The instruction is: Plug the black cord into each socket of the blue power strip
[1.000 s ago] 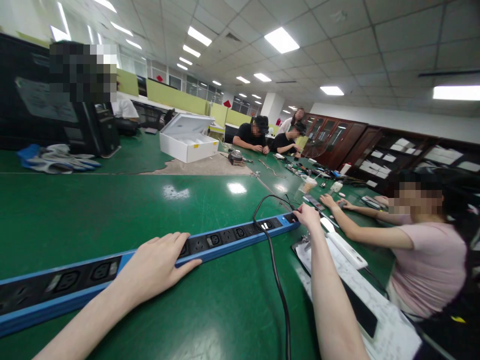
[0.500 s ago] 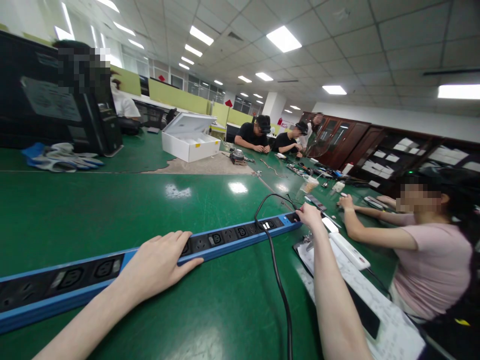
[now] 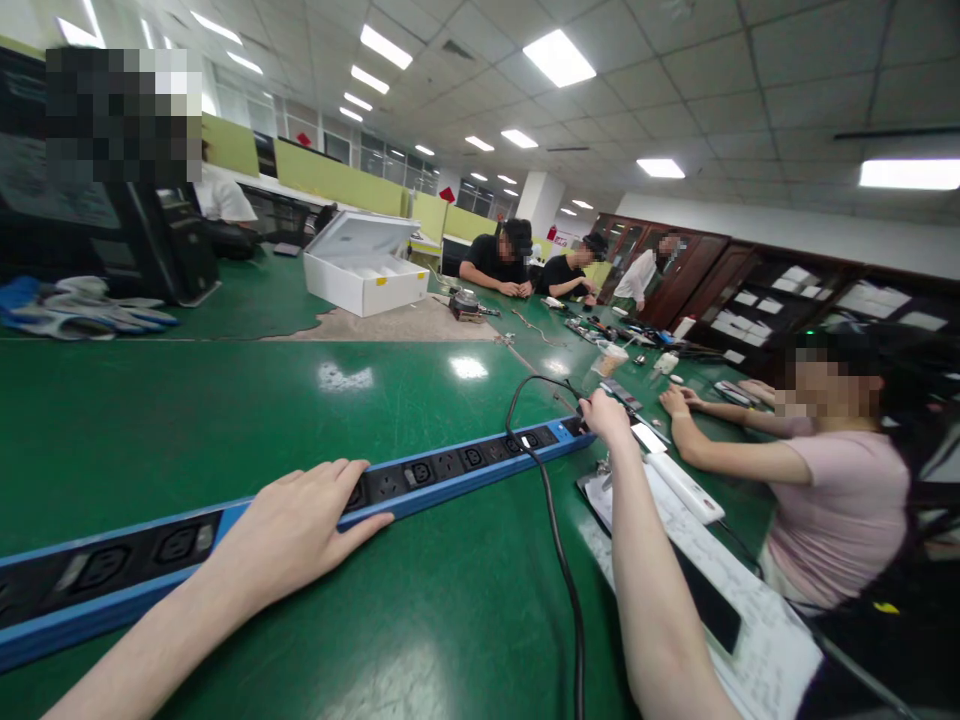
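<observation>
A long blue power strip (image 3: 450,490) with black sockets lies diagonally across the green table. My left hand (image 3: 300,510) is closed over its middle, fingers across the top and thumb along the near side. At the strip's far right end, my right hand (image 3: 607,415) pinches the plug end of a black power cord (image 3: 551,510), fingers curled. The plug is mostly hidden by my fingers, so I cannot tell whether it sits in a socket. From there the cord loops left over the strip and runs down toward me.
Right of the strip lie a clipboard with papers (image 3: 757,600), a dark phone (image 3: 709,600) and a white power strip (image 3: 686,487). A person in pink (image 3: 832,500) sits at right. Farther back are an open white box (image 3: 367,290), gloves (image 3: 82,308) and a computer tower (image 3: 172,240).
The view has turned slightly right, so things sit farther left. My right hand is a little higher at the strip's end. My left hand keeps its hold.
</observation>
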`<state>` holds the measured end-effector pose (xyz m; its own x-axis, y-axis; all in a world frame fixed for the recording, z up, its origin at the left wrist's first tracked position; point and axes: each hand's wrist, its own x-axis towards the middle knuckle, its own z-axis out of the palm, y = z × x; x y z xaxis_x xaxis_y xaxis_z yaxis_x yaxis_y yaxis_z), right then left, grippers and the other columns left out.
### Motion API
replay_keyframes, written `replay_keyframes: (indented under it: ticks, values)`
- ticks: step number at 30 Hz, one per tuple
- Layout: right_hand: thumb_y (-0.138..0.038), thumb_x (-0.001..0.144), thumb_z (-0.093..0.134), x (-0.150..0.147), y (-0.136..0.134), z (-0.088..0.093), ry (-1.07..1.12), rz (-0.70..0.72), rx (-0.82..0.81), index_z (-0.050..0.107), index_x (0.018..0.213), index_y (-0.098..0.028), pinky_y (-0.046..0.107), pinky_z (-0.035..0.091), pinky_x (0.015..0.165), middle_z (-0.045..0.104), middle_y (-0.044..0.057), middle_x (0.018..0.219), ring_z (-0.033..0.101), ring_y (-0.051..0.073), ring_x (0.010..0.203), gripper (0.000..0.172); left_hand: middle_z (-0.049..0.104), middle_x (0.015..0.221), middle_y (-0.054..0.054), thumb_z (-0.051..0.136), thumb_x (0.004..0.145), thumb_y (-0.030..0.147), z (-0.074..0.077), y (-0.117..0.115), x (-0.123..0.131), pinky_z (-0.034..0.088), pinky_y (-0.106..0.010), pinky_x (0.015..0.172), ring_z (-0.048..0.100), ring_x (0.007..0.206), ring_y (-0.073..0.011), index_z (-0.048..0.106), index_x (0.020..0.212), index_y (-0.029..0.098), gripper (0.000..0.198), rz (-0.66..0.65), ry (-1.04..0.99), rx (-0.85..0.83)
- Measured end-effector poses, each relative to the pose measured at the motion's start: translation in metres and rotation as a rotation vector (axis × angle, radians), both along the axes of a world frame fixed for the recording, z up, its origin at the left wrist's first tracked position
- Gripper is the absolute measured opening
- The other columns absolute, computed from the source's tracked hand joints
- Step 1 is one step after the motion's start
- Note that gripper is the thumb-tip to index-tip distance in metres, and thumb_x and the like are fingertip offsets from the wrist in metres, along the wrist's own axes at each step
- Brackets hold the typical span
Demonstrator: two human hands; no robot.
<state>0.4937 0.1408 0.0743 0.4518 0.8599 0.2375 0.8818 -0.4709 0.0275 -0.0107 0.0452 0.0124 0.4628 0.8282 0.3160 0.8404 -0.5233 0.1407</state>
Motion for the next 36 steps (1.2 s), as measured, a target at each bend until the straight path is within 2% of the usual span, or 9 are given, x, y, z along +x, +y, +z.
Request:
replay_keyframes:
  ticks: [7,12,15,17,20,23,26,30,36]
  values:
    - [-0.053,0.103,0.039,-0.052,-0.018,0.039,-0.004,0.107,0.110,0.056,0.117,-0.017,0.039,0.046,0.091,0.071,0.019,0.111,0.067,0.031,0.105,0.042,0.071,0.120,-0.018,0.042,0.088,0.074,-0.003,0.002,0.000,0.053,-0.048,0.090,0.069,0.103,-0.0364,0.062,0.131,0.017,0.074,0.000,0.000,-0.024]
    - [-0.059,0.102,0.042,-0.114,-0.046,0.068,0.100,0.487,0.195,0.058,0.107,-0.023,0.029,0.044,0.081,0.072,0.006,0.094,0.067,0.023,0.088,0.040,0.065,0.135,-0.018,0.050,0.085,0.073,-0.004,0.003,-0.001,0.052,-0.047,0.094,0.066,0.114,-0.0367,0.037,0.155,0.019,0.089,0.022,-0.108,-0.064]
    - [-0.056,0.103,0.045,-0.161,-0.071,0.076,0.171,0.709,0.225,0.057,0.105,-0.024,0.028,0.041,0.075,0.070,0.003,0.088,0.065,0.020,0.080,0.035,0.046,0.157,-0.015,0.050,0.090,0.064,0.015,-0.002,0.008,0.044,-0.046,0.110,0.053,0.136,-0.0334,0.012,0.163,0.021,0.093,0.024,-0.267,0.043]
    - [-0.054,0.102,0.049,-0.191,-0.087,0.079,0.202,0.878,0.193,0.056,0.105,-0.025,0.027,0.040,0.072,0.069,0.001,0.086,0.064,0.019,0.078,0.030,0.030,0.166,-0.012,0.052,0.090,0.058,0.035,-0.010,0.019,0.034,-0.047,0.119,0.038,0.148,-0.0330,0.007,0.163,0.021,0.094,-0.005,-0.310,0.194]
    - [-0.050,0.100,0.057,-0.227,-0.107,0.083,0.289,1.135,0.075,0.055,0.111,-0.026,0.025,0.040,0.070,0.070,-0.001,0.089,0.065,0.018,0.079,0.027,0.027,0.168,-0.008,0.054,0.091,0.049,0.062,-0.027,0.033,0.025,-0.051,0.124,0.031,0.151,-0.0335,0.014,0.163,0.024,0.086,-0.099,-0.245,0.341]
    - [-0.042,0.101,0.058,-0.248,-0.122,0.087,0.349,1.266,0.030,0.055,0.114,-0.025,0.025,0.042,0.073,0.071,0.000,0.098,0.067,0.017,0.085,0.021,0.041,0.160,-0.010,0.051,0.094,0.040,0.073,-0.036,0.035,0.019,-0.060,0.124,0.038,0.147,-0.0353,0.029,0.158,0.026,0.069,-0.110,-0.146,0.460]
    - [-0.039,0.102,0.057,-0.258,-0.131,0.091,0.349,1.310,0.014,0.057,0.116,-0.025,0.025,0.044,0.076,0.071,0.000,0.101,0.068,0.017,0.090,0.020,0.065,0.133,-0.011,0.049,0.097,0.035,0.074,-0.038,0.025,0.026,-0.062,0.119,0.057,0.127,-0.0342,0.051,0.143,0.025,0.047,-0.095,-0.038,0.486]
    - [-0.038,0.103,0.056,-0.257,-0.138,0.093,0.332,1.261,0.032,0.057,0.117,-0.026,0.027,0.047,0.081,0.072,0.000,0.107,0.069,0.017,0.094,0.019,0.070,0.112,-0.008,0.043,0.100,0.038,0.072,-0.039,0.011,0.054,-0.040,0.082,0.069,0.092,-0.0259,0.060,0.129,0.027,0.035,-0.098,0.019,0.337]
    - [-0.037,0.103,0.053,-0.243,-0.164,0.091,0.312,1.082,0.184,0.048,0.137,-0.025,0.035,0.050,0.097,0.064,0.007,0.133,0.062,0.022,0.120,0.037,0.069,0.114,-0.007,0.035,0.101,0.045,0.067,-0.037,0.005,0.050,-0.033,0.059,0.071,0.080,-0.0244,0.056,0.135,0.035,0.042,-0.025,0.040,0.230]
